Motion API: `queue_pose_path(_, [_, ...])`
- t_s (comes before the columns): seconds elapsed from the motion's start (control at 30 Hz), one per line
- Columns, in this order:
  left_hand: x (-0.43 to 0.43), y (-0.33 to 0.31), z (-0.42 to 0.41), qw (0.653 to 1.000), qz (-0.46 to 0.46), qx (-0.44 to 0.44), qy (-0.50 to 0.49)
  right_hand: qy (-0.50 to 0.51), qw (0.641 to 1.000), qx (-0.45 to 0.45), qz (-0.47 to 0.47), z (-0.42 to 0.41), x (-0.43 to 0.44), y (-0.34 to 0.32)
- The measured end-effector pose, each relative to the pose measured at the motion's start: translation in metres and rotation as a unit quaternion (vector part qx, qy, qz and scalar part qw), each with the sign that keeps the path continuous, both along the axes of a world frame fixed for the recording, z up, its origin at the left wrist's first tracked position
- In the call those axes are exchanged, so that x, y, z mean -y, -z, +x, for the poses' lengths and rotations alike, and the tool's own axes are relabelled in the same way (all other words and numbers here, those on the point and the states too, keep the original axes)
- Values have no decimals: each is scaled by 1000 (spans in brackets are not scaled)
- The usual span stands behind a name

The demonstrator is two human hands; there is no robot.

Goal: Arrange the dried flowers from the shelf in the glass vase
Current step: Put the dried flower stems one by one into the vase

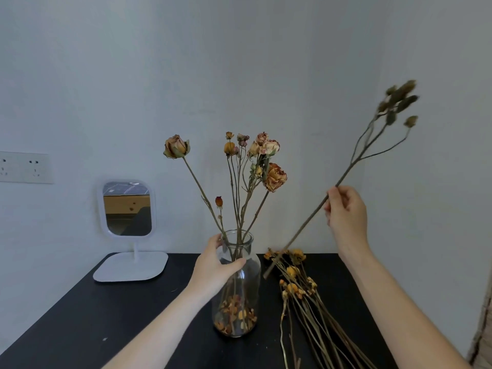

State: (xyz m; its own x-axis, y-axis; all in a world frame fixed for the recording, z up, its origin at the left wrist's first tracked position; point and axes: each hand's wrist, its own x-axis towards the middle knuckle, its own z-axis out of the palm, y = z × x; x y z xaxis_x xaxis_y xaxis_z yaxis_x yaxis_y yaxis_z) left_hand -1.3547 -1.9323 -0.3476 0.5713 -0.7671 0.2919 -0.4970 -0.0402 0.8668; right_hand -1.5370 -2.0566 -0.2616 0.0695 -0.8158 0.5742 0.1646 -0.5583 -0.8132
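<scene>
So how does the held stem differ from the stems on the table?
The held stem slants in the air, pinched by the right hand; the table stems lie flat. The held stem carries dark buds; the table stems, yellow-orange heads. Both are outside the glass vase.

One glass vase, one mirror, one table — one lifted stem, one loose bundle

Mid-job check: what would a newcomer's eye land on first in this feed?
The clear glass vase stands mid-way along the black table, holding dried pale roses, with the left hand gripping its neck. To its right, the right hand pinches a long dried branching stem, tilted over a loose bundle of dried yellow flowers lying on the table.
</scene>
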Motion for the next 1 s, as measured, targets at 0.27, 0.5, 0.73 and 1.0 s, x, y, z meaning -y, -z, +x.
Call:
queue_pose_path(0.27, [10,1,13,996,-3,-40,74,-9,997,67,-39,10,-4,-28])
queue_pose_path(0.5, [18,6,16,998,-19,52,11,-82,996,41,-22,28,-10,-26])
queue_pose_path(0.73, [20,13,14,994,-15,99,-46,-144,984,-104,-23,43,-5,-7])
queue_pose_path(1.0, [22,20,11,990,-14,109,-90,-181,930,-315,-46,59,-7,12])
